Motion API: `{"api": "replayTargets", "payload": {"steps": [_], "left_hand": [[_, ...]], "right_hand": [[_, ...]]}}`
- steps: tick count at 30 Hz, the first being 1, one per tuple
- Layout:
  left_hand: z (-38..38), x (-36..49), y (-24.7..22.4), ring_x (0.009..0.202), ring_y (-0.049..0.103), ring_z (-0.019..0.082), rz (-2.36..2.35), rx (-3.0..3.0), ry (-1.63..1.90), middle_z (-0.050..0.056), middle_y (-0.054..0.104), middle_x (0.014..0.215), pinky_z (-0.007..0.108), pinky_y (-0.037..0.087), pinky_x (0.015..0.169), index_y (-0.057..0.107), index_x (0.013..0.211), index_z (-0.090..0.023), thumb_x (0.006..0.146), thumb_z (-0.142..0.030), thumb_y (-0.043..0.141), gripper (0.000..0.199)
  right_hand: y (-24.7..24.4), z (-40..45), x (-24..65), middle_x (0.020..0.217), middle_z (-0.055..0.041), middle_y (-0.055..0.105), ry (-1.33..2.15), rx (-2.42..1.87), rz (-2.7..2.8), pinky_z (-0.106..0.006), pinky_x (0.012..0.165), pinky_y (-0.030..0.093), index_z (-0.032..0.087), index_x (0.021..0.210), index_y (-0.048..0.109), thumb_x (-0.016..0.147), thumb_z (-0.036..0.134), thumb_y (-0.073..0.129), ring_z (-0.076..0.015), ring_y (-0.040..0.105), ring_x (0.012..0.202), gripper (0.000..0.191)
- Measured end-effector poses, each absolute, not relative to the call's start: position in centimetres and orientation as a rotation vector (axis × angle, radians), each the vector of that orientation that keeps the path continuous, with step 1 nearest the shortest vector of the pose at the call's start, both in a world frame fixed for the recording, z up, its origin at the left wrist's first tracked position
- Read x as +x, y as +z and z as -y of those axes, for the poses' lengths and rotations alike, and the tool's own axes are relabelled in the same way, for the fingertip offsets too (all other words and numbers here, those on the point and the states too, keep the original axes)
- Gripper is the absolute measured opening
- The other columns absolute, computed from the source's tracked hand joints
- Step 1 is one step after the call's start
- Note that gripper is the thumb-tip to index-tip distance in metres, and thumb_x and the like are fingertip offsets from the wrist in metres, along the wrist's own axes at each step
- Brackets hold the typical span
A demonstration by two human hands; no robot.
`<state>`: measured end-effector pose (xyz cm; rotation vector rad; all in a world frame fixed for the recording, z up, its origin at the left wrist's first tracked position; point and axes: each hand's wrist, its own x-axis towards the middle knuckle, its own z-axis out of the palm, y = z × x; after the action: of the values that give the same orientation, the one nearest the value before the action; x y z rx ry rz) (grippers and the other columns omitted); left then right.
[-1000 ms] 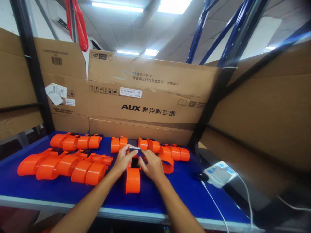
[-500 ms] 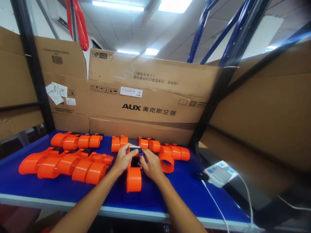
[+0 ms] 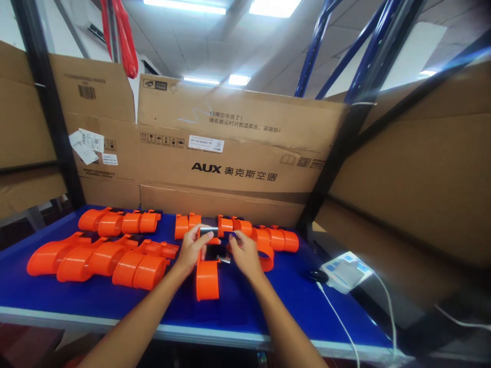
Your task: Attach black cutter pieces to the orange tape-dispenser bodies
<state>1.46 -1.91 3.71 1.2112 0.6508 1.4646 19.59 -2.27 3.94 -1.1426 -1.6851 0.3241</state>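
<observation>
An orange plastic housing [image 3: 207, 279] with a dark middle part lies on the blue table [image 3: 268, 301] in front of me. My left hand [image 3: 191, 249] pinches a small dark module with a silver top [image 3: 207, 232] above the housing's far end. My right hand [image 3: 244, 254] rests beside it on the right, fingertips on a small dark piece near the housing. What the right fingers grip is too small to tell.
Several orange housings [image 3: 103, 258] lie in rows at the left and behind the hands [image 3: 268, 237]. Cardboard boxes [image 3: 233, 153] wall the back and sides. A white device [image 3: 343, 271] with a cable and a black mouse [image 3: 315, 276] sit at right.
My left hand lifted the small module slightly up and back. My right hand moved a little right and away from it. The orange housing shifted slightly toward me.
</observation>
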Motion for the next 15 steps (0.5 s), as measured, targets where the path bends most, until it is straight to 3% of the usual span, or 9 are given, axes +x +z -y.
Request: {"api": "replayTargets", "payload": {"steps": [5, 10, 15], "left_hand": [[1.3, 1.2, 3.7, 0.03, 0.04, 0.006, -0.656, 1.032, 1.463, 0.008, 0.076, 0.076, 0.02, 0.029, 0.035, 0.061, 0.1, -0.017, 0.072, -0.048, 0.079, 0.046], [0.9, 1.2, 3.4, 0.03, 0.041, 0.006, -0.674, 0.998, 1.46, 0.008, 0.076, 0.075, 0.02, 0.03, 0.035, 0.062, 0.1, -0.017, 0.069, -0.048, 0.081, 0.048], [1.0, 1.4, 3.5, 0.03, 0.041, 0.006, -0.691, 1.006, 1.459, 0.007, 0.076, 0.074, 0.021, 0.03, 0.036, 0.063, 0.099, -0.017, 0.069, -0.049, 0.082, 0.048]], "right_hand": [[2.9, 1.8, 19.7, 0.059, 0.0018, 0.059, 0.395, -1.258, 1.8, -0.024, 0.051, 0.037, 0.019, 0.082, 0.068, 0.082, 0.026, 0.055, -0.0153, 0.051, 0.053, 0.014], [2.5, 1.7, 19.7, 0.071, -0.0012, 0.069, 0.398, -1.286, 1.853, -0.025, 0.057, 0.044, 0.018, 0.097, 0.071, 0.076, 0.018, 0.056, -0.0167, 0.058, 0.059, 0.027], [2.5, 1.8, 19.8, 0.088, -0.0041, 0.074, 0.334, -1.247, 1.872, -0.027, 0.066, 0.049, 0.02, 0.097, 0.071, 0.068, 0.009, 0.054, -0.0177, 0.063, 0.069, 0.036]]}}
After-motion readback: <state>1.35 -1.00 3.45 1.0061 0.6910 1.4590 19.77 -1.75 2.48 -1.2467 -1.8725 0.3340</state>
